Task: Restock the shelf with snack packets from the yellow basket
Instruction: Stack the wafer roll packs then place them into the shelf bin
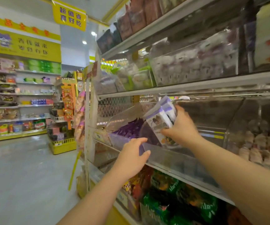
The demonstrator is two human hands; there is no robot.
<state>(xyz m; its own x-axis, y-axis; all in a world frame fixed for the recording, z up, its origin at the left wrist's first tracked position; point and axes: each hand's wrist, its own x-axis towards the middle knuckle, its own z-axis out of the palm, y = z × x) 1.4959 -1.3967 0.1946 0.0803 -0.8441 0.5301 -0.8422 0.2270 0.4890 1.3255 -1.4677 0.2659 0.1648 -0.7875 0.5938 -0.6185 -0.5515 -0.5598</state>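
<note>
right hand [183,127] grips white-and-purple snack packets [161,118], print unreadable, over a clear plastic bin [165,154]; left hand [133,157] pinches its front wall, small purple packets [131,129] beyond its fingertips.

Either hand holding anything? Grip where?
The right hand grips the packets by their right side. The left hand pinches the bin at its front-left corner.
</note>
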